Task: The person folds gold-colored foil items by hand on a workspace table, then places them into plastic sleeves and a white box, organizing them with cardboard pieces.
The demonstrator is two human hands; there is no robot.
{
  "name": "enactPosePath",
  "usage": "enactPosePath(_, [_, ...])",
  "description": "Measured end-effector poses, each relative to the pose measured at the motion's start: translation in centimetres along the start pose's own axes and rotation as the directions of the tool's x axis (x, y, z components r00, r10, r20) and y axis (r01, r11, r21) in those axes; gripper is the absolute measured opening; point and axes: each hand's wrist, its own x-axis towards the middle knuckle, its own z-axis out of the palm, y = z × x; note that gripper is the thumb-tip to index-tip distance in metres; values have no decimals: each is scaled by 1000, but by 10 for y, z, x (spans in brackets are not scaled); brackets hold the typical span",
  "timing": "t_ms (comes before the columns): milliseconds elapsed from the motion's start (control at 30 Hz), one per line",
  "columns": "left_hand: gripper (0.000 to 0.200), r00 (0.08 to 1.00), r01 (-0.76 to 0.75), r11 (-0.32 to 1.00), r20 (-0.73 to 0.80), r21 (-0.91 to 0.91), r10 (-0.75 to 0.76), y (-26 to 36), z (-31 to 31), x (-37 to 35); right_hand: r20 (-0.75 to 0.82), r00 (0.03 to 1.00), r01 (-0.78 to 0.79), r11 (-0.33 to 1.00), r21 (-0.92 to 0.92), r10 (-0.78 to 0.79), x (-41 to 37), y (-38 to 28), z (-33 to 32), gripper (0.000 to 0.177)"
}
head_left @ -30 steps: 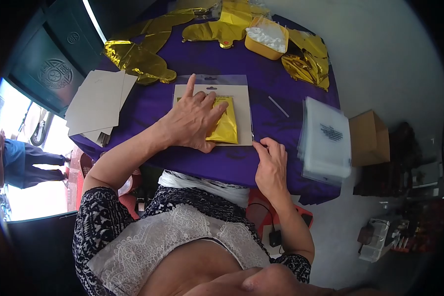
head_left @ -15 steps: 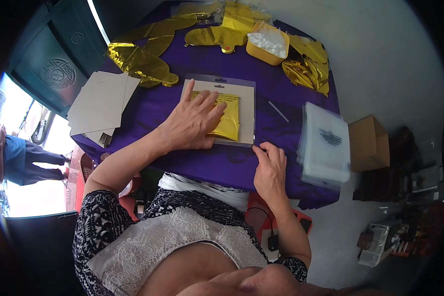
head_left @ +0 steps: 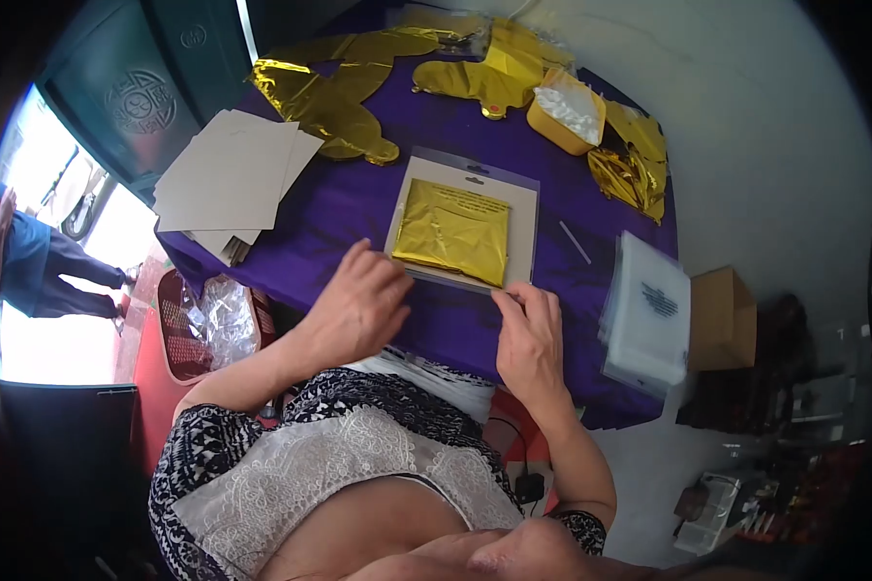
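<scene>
A clear plastic bag point(head_left: 523, 198) with a beige card point(head_left: 520, 232) inside lies on the purple cloth. On the card rests a folded gold foil packet point(head_left: 452, 230) with printed text on its upper part. My right hand point(head_left: 531, 334) pinches the bag's lower right corner between thumb and forefinger. By the bag's lower left corner is my left hand point(head_left: 357, 302), its fingers loosely curled and a little apart. Nothing shows in the left hand, though its palm side is hidden.
A stack of beige cards point(head_left: 223, 179) sits left; clear bags point(head_left: 649, 310) and a cardboard box point(head_left: 722, 320) are right. Gold foil balloons point(head_left: 334, 121) and a yellow tub point(head_left: 564, 138) stand behind. A thin white strip point(head_left: 576, 242) lies nearby. A basket point(head_left: 172, 329) stands lower left.
My left hand has come off the gold packet and moved down to the bag's lower left. My right hand keeps to the lower right corner. The view has shifted.
</scene>
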Motion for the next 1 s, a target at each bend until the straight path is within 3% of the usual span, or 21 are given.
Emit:
enactPosePath(33, [50, 999, -19, 1000, 35, 4, 19, 5, 2, 0, 12, 999, 37, 999, -35, -36, 8, 0, 2, 33])
enactPosePath(167, [64, 992, -111, 994, 53, -1, 111, 16, 9, 1, 80, 992, 98, 994, -57, -93, 40, 4, 10, 38])
enactPosePath(367, [66, 991, -124, 992, 50, 34, 123, 13, 16, -3, 157, 959, 250, 966, -69, -237, 68, 7, 27, 39])
enactPosePath(867, [72, 984, -147, 988, 103, 38, 143, 8, 17, -7, 242, 934, 315, 925, -214, -263, 82, -9, 23, 38])
enactPosePath(900, [63, 983, -170, 979, 93, 114, 160, 9, 13, -5, 218, 935, 326, 922, -209, -281, 83, -10, 24, 33])
enactPosePath(1000, [64, 981, -182, 976, 88, 116, 173, 8, 10, -4, 210, 936, 325, 924, -204, -283, 80, -9, 30, 31])
